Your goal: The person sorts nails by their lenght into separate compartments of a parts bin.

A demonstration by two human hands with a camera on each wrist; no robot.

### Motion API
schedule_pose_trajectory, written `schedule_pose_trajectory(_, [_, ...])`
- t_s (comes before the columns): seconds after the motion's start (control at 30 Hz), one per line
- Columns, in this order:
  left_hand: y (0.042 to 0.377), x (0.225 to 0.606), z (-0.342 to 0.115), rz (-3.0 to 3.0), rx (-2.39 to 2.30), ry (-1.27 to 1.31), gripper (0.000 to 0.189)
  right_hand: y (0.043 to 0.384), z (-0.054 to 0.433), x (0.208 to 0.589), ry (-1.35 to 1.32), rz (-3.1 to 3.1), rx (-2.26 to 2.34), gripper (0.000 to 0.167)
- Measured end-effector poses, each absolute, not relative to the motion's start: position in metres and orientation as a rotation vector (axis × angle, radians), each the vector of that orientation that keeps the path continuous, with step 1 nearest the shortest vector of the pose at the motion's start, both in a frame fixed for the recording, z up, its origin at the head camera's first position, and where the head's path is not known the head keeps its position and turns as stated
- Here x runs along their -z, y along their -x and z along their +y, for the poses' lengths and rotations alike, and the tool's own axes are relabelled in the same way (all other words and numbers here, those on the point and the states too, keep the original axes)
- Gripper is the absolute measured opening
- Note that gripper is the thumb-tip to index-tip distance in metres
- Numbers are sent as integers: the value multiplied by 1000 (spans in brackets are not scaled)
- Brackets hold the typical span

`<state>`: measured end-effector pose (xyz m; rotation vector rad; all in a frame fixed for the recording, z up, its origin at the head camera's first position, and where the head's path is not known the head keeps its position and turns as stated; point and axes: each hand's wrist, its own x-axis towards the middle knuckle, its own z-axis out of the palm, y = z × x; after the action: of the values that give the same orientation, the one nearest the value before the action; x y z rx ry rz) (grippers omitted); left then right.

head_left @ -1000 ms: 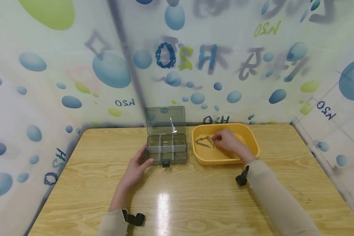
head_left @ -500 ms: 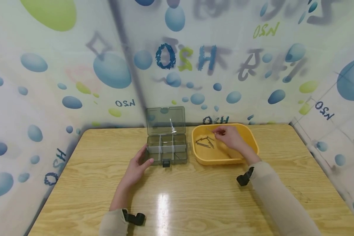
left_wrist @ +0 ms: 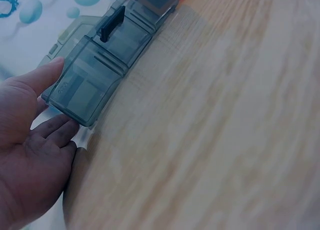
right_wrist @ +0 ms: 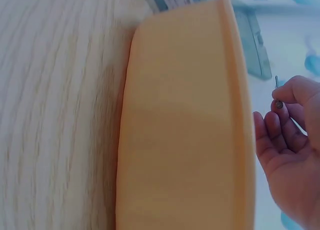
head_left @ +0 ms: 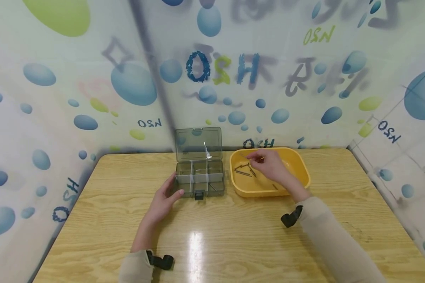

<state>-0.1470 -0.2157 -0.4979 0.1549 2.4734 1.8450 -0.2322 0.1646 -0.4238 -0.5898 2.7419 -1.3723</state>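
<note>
In the head view, a smoky clear compartment box (head_left: 200, 179) stands with its hinged lid (head_left: 198, 144) raised. A thin screw (head_left: 212, 187) lies in its front right compartment. My left hand (head_left: 163, 202) rests at the box's front left corner, its thumb on the front edge and fingers along the side. Over the yellow tray (head_left: 269, 192), my right hand (head_left: 269, 164) pinches a screw (right_wrist: 277, 84) between thumb and fingertips. The right wrist view shows its round head at the fingers. Several more screws (head_left: 243, 173) lie in the tray's left part.
The wooden table (head_left: 212, 236) meets a patterned curtain (head_left: 233, 98) at its back edge. Another screw (head_left: 274, 186) lies near the tray's front wall. Box and tray stand side by side with a narrow gap. A black latch (head_left: 198, 195) is on the box's front.
My right hand has come up from the loose screws with one pinched in its fingers, then shifted slightly left over the tray. The left hand and the box have stayed in place.
</note>
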Motion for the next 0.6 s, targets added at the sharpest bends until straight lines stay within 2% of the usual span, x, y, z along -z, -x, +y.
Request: schedule_pose_trajectory(0.6, [147,497,-216,2485,-1852,-169,71,221,114,421,864,2659,1360,18])
